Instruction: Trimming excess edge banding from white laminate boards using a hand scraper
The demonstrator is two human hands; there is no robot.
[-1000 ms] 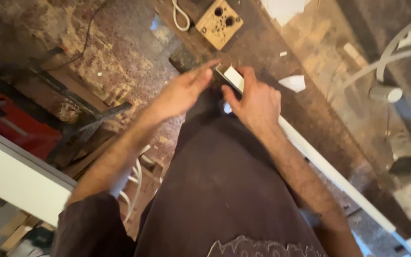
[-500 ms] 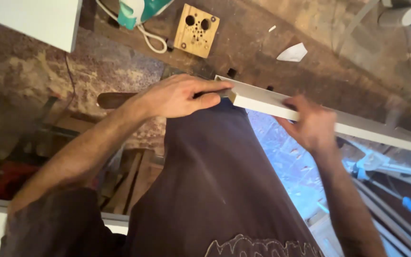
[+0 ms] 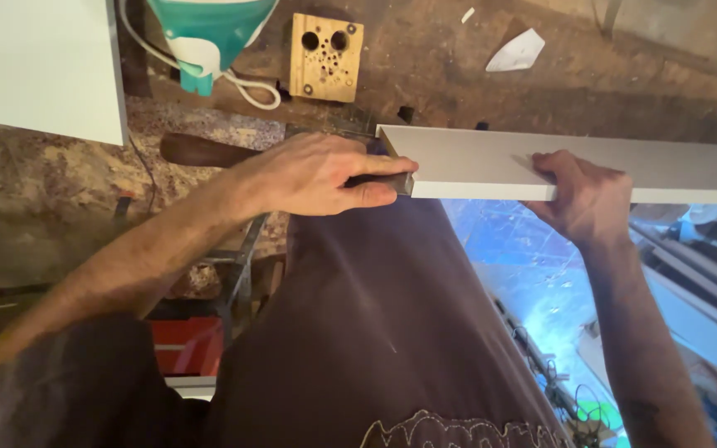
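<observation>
A: Where is the white board (image 3: 491, 162) seen?
B: Laid flat across the workbench (image 3: 624, 75), running off to the right edge of view.

A: How is it held?
B: Its near edge is gripped by the right hand (image 3: 587, 195), fingers curled shut over it. The left hand (image 3: 317, 174) is closed at the board's left end, where a dark tool is pinched; its brown handle (image 3: 197, 149) is seen behind the wrist.

A: Surroundings?
B: A drilled wooden block (image 3: 325, 56) and a teal appliance (image 3: 209, 33) are noted beyond.
</observation>
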